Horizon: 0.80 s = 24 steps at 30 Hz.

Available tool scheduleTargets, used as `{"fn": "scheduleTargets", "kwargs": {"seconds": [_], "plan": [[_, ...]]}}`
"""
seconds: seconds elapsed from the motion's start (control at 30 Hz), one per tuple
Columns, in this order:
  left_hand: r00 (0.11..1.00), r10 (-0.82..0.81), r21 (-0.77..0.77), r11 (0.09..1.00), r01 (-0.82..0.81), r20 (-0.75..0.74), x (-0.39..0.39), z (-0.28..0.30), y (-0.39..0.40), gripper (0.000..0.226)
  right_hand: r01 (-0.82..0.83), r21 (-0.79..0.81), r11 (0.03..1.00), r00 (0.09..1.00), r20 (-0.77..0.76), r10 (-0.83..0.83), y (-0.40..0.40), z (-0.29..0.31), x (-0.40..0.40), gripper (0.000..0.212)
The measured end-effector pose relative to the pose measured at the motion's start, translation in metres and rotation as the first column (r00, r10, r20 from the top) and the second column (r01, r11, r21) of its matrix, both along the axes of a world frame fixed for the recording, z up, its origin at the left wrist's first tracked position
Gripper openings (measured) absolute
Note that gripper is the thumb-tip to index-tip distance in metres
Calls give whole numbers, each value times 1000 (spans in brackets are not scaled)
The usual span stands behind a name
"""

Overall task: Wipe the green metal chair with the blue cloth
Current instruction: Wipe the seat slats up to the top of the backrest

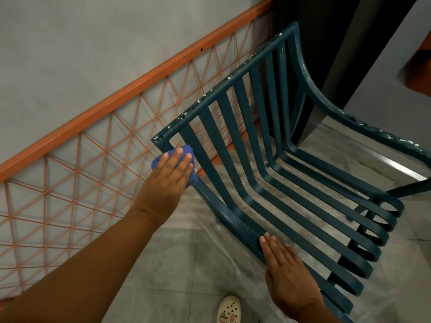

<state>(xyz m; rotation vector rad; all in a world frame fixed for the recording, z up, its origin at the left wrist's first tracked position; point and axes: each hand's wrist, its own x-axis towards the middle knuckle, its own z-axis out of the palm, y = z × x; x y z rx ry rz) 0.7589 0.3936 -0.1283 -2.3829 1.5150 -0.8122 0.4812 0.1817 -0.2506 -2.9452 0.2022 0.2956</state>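
Observation:
The green metal chair (268, 145) with slatted back and seat fills the middle and right of the view. Its top rail is flecked with white paint chips. My left hand (168, 178) presses the blue cloth (158, 160) against the near side post of the chair back, just below the top corner, fingers straight over the cloth. Most of the cloth is hidden under the hand. My right hand (286, 273) lies flat on the near side rail of the seat, fingers straight.
An orange railing (98, 110) with a criss-cross wire mesh runs diagonally on the left, close behind the chair. A clear plastic sheet (186, 229) covers the grey tiled floor. A white sandalled foot (229, 308) shows at the bottom edge. A dark door frame stands at upper right.

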Motion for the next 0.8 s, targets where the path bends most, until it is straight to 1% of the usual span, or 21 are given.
{"fn": "scheduleTargets", "kwargs": {"seconds": [0.03,0.1,0.23,0.3,0.4,0.6,0.63,0.7,0.73,0.8], "plan": [[1000,-12,17,1000,12,4,-4,-9,-1,36,5,8,1000,1000,-2,-5,0,0,0,80],[998,-55,74,996,58,-40,-7,-24,-2,38,13,10,1000,1000,3,-13,0,1,1,81],[988,-79,124,988,96,-135,1,-12,-2,42,13,17,1000,1000,-5,-12,0,0,1,80],[991,-57,135,988,74,-125,4,-5,-2,44,16,23,1000,1000,-7,-16,0,1,2,81],[995,2,128,992,11,-96,-3,-16,-7,44,19,21,1000,1000,21,-19,0,1,1,80],[995,9,184,983,11,-104,-27,-34,-23,40,24,13,1000,999,33,-25,2,2,4,80],[993,7,194,981,15,-116,-31,-36,-24,44,24,8,1000,999,27,-24,2,2,4,80],[984,23,244,970,22,-177,-43,-41,-30,62,17,-8,1000,1000,12,-17,2,3,3,81],[979,27,258,966,27,-203,-49,-44,-33,66,12,-17,1000,1000,3,-12,2,3,3,82],[969,25,256,966,40,-247,-59,-45,-40,65,4,-20,1000,1000,-12,-5,2,2,3,83]]}}
